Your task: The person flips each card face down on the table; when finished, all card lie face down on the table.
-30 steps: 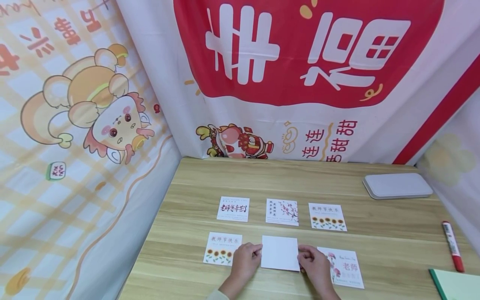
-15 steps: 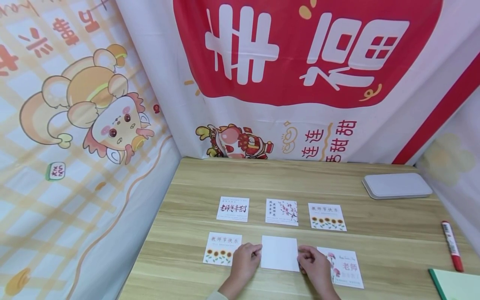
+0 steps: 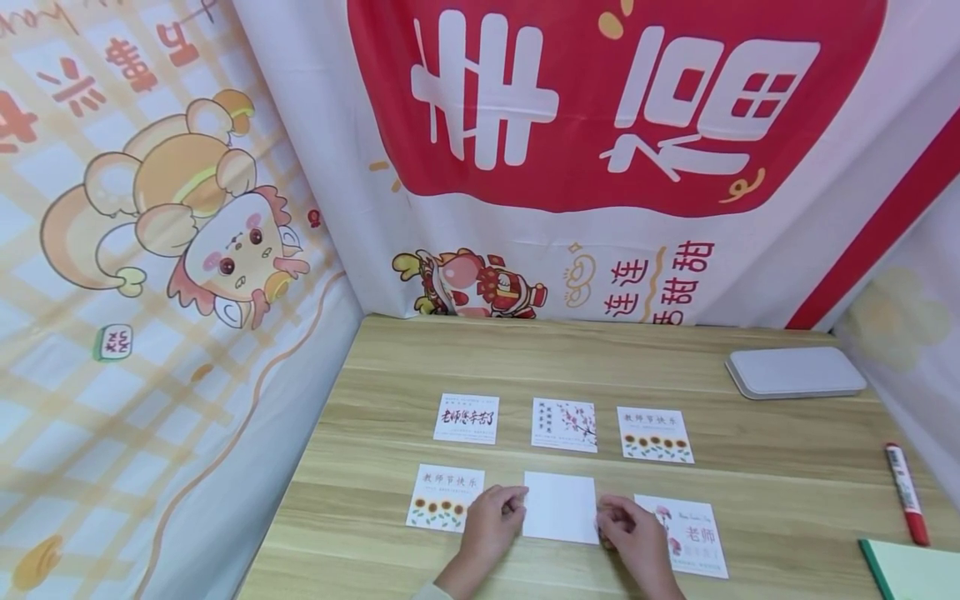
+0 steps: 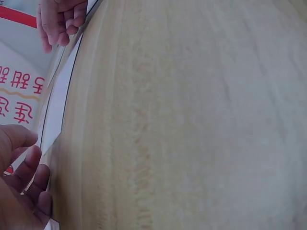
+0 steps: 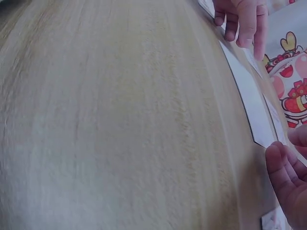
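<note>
Wooden table (image 3: pixel 750 467): both hands, left (image 3: pixel 491 523) and right (image 3: pixel 633 533), pinch side edges of blank white card (image 3: pixel 560 507).

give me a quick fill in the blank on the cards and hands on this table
1. The blank white card lies between the left hand and the ____ hand.
2. Counting the blank one, the wooden table holds ____ cards.
3. The marker near the table's right edge is ____ in colour.
4. The card with sunflowers nearest the left hand shows ____ flowers.

Missing words: right; six; red; four
</note>
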Available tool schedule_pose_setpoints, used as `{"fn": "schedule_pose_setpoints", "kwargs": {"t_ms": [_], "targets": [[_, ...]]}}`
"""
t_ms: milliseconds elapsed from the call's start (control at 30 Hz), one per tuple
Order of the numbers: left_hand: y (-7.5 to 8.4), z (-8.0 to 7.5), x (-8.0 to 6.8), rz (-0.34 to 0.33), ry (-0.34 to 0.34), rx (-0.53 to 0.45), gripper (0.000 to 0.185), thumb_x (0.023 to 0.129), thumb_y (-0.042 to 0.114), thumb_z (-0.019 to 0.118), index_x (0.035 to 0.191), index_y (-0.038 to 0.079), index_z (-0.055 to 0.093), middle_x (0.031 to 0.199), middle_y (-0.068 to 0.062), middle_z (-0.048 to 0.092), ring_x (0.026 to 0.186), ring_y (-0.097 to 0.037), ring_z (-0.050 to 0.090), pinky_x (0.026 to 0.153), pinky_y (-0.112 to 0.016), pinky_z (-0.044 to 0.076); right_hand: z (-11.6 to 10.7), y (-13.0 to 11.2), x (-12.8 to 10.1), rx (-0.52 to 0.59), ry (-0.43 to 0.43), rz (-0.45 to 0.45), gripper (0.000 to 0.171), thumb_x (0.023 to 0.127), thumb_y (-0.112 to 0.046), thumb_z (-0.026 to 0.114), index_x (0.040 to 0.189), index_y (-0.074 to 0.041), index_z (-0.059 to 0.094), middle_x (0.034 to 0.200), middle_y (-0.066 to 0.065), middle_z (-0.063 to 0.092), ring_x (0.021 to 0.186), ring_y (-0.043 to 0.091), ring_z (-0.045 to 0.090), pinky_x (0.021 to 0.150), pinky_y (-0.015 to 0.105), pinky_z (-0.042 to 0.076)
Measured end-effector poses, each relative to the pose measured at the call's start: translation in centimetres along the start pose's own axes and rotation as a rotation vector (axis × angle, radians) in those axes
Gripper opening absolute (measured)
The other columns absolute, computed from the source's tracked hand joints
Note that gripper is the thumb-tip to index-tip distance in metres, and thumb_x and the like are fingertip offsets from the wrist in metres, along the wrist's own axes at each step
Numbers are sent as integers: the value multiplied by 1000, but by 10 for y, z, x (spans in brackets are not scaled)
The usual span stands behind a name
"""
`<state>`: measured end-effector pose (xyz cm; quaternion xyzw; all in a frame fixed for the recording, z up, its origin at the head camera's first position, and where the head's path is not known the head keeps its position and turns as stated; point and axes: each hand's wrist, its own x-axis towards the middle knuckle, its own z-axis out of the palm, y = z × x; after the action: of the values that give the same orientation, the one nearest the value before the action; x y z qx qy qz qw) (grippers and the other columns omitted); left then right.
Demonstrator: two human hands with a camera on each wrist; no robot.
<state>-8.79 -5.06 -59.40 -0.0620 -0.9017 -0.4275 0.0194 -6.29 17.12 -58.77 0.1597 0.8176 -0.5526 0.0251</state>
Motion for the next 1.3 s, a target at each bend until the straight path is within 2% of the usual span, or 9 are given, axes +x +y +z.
{"fn": "schedule_pose_setpoints", "kwargs": {"t_ms": [133, 333, 567, 767, 900, 1000, 1100, 1200, 1300], "targets": [[11, 1, 4, 11, -49, -37, 30, 75, 7, 71, 103, 15, 70, 74, 16, 52, 68, 1, 48, 63, -17, 46, -15, -2, -3, -13, 25, -9, 30, 78, -6, 71, 107, 0, 65, 82, 6, 64, 61, 14, 59, 52, 24, 50], [32, 11, 15, 126, -131, 11, 29, 78, 12, 70, 107, 15, 68, 76, 18, 54, 69, 0, 47, 64, -18, 43, -44, 3, -4, -72, 89, -53, 29, 79, -8, 70, 106, 1, 65, 84, 7, 65, 66, 8, 58, 59, 22, 51], [68, 37, 22, 295, -247, 62, 29, 80, 14, 67, 109, 14, 67, 82, 13, 61, 76, -1, 53, 70, -15, 43, -85, 17, -4, -211, 141, -63, 29, 81, -10, 69, 108, 0, 65, 87, 8, 65, 68, 6, 56, 58, 20, 49], [88, 66, 26, 353, -268, 81, 28, 79, 13, 62, 106, 15, 69, 85, 12, 64, 78, 2, 56, 71, -10, 43, -117, 33, -2, -328, 151, -47, 31, 80, -9, 68, 110, -1, 64, 90, 9, 65, 72, 8, 56, 59, 19, 47], [100, 79, 28, 331, -285, 48, 28, 78, 14, 66, 107, 14, 69, 90, 7, 67, 82, 1, 57, 75, -12, 44, -132, 42, 1, -368, 136, -46, 34, 79, -9, 69, 110, 2, 62, 92, 12, 65, 77, 15, 59, 61, 18, 47], [108, 85, 28, 249, -321, -42, 30, 78, 16, 70, 107, 10, 69, 91, 2, 67, 69, 1, 55, 68, -12, 44, -141, 48, 4, -403, 120, -42, 35, 80, -11, 69, 111, 3, 61, 93, 14, 65, 82, 24, 61, 63, 20, 47], [114, 90, 27, 158, -349, -131, 33, 77, 14, 72, 109, 5, 67, 87, -2, 68, 56, -1, 50, 61, -13, 45, -147, 51, 7, -432, 105, -26, 36, 80, -13, 69, 111, 4, 60, 95, 15, 65, 85, 29, 61, 67, 28, 49], [116, 95, 24, 112, -353, -141, 36, 75, 13, 73, 110, 3, 66, 93, -4, 69, 70, -5, 61, 71, -17, 50, -149, 52, 7, -449, 95, -6, 37, 80, -15, 69, 111, 4, 60, 95, 15, 64, 86, 30, 60, 70, 37, 51], [118, 98, 20, 125, -338, -91, 40, 73, 12, 74, 111, 1, 65, 103, -6, 67, 96, -11, 61, 85, -22, 47, -150, 53, 6, -458, 97, -12, 37, 80, -15, 70, 110, 4, 61, 94, 16, 65, 85, 30, 60, 72, 41, 50]]}}
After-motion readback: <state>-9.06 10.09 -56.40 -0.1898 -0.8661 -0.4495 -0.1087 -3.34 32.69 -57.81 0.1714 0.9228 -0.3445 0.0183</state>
